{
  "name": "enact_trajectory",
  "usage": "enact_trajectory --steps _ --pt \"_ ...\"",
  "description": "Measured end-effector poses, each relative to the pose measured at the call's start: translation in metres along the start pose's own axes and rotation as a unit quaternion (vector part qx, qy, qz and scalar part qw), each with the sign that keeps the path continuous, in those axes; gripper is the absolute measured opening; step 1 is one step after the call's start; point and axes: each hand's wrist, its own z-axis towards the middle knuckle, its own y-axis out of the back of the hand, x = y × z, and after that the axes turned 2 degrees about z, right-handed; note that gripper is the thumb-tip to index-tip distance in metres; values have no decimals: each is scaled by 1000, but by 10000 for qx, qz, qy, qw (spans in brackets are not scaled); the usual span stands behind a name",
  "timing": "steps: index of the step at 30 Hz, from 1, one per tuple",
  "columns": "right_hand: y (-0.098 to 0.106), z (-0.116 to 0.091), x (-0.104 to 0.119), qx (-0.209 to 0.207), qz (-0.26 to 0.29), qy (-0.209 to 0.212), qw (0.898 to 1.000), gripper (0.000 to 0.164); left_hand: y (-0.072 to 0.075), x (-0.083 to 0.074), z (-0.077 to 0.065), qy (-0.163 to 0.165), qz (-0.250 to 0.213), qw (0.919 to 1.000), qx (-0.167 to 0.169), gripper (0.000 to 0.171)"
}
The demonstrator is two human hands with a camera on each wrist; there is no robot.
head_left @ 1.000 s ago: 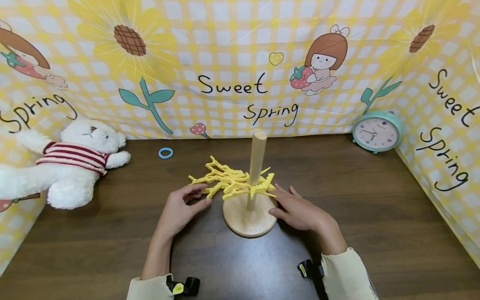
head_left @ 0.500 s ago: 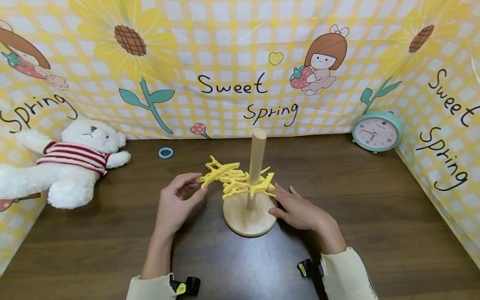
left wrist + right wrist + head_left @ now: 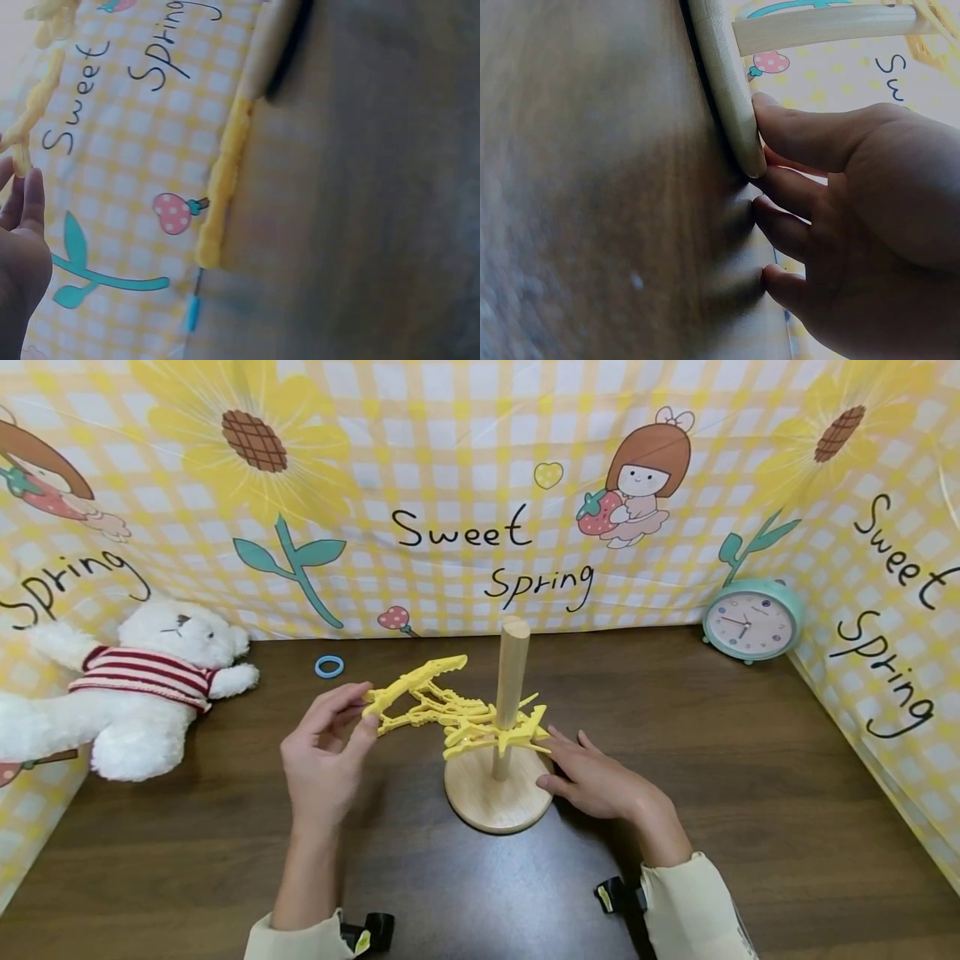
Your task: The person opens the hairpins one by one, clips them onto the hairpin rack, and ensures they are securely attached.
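Observation:
My left hand [image 3: 322, 752] pinches one end of a knobbly yellow branch-shaped piece [image 3: 420, 677] between thumb and fingers. The piece slants up to the right, raised off the table. Under and beside it lies a tangle of similar yellow pieces [image 3: 442, 714]; several reach up to a round wooden post [image 3: 512, 672], and some sit around its lower part. The post rises from a round wooden base [image 3: 495, 806]. With fingers extended, my right hand [image 3: 600, 781] rests against the base's right edge; the thumb touches its rim [image 3: 731, 97] in the right wrist view.
A blue ring [image 3: 330, 667] lies on the brown table [image 3: 187, 860] at the back left. A white teddy bear [image 3: 150, 689] in a striped top sits far left. A green alarm clock [image 3: 752, 622] stands back right. Yellow checked cloth [image 3: 450, 460] covers the walls.
My left hand has taken hold of a yellow piece, lifted it off the tangle and drawn it left and up. The right hand stays against the base.

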Motion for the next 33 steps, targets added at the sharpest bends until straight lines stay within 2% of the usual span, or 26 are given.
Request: enact_trajectory --steps 4,12,21,27,33 --pt "0 0 1 5 17 -7 10000 58 0 -7 2 -90 -35 9999 -47 27" --pt "0 0 1 35 40 -4 10000 58 -2 -15 3 -163 -210 9996 87 27" --pt "2 0 4 31 25 -32 10000 57 -2 -24 4 -336 -418 9975 458 29" --pt "2 -1 4 39 29 -40 10000 58 -2 -26 4 -495 -44 9962 712 30" --pt "1 -1 3 13 44 -19 10000 59 -3 -27 5 -537 346 9950 765 31"
